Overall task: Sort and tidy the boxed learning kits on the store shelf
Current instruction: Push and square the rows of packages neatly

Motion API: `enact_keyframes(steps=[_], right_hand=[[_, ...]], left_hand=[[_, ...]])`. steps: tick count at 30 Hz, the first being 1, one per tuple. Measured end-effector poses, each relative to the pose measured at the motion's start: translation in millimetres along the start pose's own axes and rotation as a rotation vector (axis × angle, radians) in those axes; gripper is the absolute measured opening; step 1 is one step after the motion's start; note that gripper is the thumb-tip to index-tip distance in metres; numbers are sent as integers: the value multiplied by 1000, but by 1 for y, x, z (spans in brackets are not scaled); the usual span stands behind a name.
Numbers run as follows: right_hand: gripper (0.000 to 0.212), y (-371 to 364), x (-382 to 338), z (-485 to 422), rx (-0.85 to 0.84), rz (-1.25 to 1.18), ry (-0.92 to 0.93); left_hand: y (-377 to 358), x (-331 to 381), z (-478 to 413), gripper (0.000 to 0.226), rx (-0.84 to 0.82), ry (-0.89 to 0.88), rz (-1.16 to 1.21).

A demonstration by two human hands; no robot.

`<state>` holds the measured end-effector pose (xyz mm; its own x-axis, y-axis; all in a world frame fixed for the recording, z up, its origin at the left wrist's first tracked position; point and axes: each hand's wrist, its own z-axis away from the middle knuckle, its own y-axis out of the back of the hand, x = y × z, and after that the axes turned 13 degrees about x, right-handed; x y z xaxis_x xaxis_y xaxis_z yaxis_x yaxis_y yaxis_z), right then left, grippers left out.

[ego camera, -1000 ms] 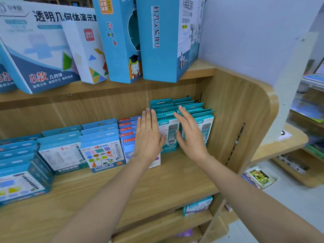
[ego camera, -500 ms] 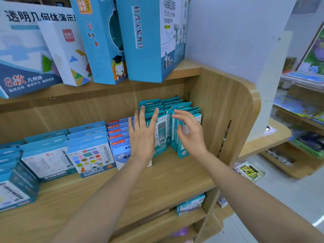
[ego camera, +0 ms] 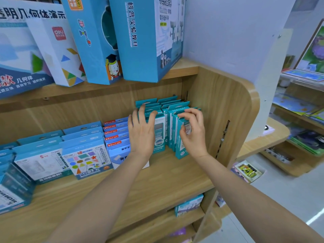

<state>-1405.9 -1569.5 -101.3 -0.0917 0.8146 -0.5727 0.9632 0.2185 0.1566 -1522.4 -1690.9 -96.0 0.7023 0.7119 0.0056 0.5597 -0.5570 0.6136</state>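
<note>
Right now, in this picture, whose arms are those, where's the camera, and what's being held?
No machine here: these are a person's two bare arms, seen from a camera worn on their head, looking down. The left hand lies flat, fingers straight, against a row of small teal cardboard boxes. The right hand curls its fingers round the top of the front teal box in the neighbouring row. Both rows stand on a light wooden shelf. Further left stand pale blue kit boxes printed with coloured shapes; tall blue boxes stand on the shelf above.
</note>
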Motion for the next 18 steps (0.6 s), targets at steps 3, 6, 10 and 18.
enact_keyframes(steps=[3,6,10,18], right_hand=[[47,-1,3,1,-6,94,-55],[57,-2,8,5,-7,209,-119],[66,-2,14,10,-46,254,-146],[89,-12,25,26,-149,402,-85]], left_hand=[[0,1,4,77,34,-25,15],[4,2,8,86,11,-58,9],[5,-3,15,90,-22,-76,5],[4,-13,21,87,-88,-132,-19]])
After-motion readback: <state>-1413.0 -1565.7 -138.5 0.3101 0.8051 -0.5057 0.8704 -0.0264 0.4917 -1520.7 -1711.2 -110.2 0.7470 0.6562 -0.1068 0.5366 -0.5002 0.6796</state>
